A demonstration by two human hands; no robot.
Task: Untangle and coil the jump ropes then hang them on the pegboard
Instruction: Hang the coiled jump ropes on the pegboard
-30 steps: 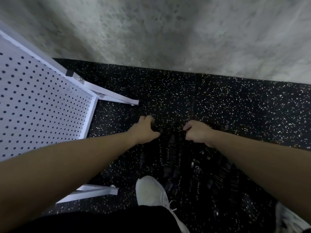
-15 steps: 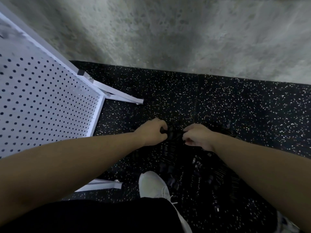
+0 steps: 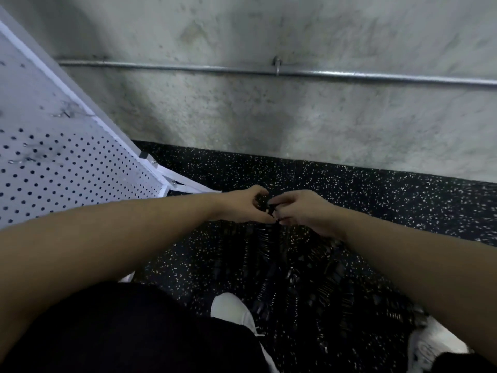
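Jump ropes (image 3: 269, 246): black beaded strands, gathered at the top between both hands and hanging down in front of the person toward the floor. Individual ropes cannot be told apart; the strands are dark against dark flooring and partly blurred.

Left hand (image 3: 243, 204): fingers curled, thumb and fingertips pinching the top of the rope bundle from the left side. Arm reaches in from lower left.

Right hand (image 3: 302, 210): fingers curled likewise, pinching the same knot of strands from the right. The two hands sit just beside each other, nearly touching, with the dark clump of rope between them.

Below the hands the strands fan out and drop past two white shoes, left shoe (image 3: 232, 309) and right shoe (image 3: 430, 345), the latter at the frame's lower right edge. Dark clothing fills the lower left.

Floor (image 3: 376, 189): black rubber with pale speckles.

Pegboard (image 3: 61, 168): white, perforated, on a white frame, standing to the left of the hands and tilted in the view. Its lower corner and a white foot bar are near the left wrist. A few small hooks or marks show on its upper part, too blurred to identify.

Wall (image 3: 269, 117): rough grey concrete behind, with a metal pipe (image 3: 349, 74) running horizontally across it, clipped at one point.
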